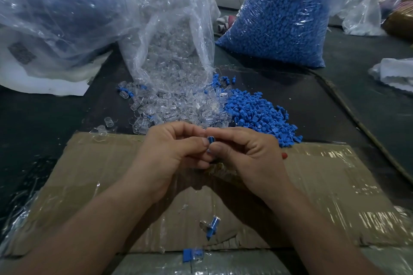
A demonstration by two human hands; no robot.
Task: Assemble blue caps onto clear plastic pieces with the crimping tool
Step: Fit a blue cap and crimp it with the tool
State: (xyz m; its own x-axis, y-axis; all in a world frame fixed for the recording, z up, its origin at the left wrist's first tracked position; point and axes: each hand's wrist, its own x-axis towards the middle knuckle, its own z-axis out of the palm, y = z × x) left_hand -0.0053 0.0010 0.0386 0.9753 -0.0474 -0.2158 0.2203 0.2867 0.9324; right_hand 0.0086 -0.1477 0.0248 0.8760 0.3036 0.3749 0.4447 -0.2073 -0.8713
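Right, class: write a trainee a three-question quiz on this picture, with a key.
1. True or false: the loose blue caps lie left of the clear pieces.
2. What do the left hand and right hand pinch together? A a small blue part; B scissors; C tape.
3. Fill in: the full bag at back right holds blue ____.
Key: 1 false, the loose blue caps lie right of the clear pieces; 2 A; 3 caps.

The blue cap [210, 140] is mostly hidden where the left hand [172, 152] and the right hand [248, 154] pinch it. A red thing [284, 155] behind the right hand is too covered to tell.
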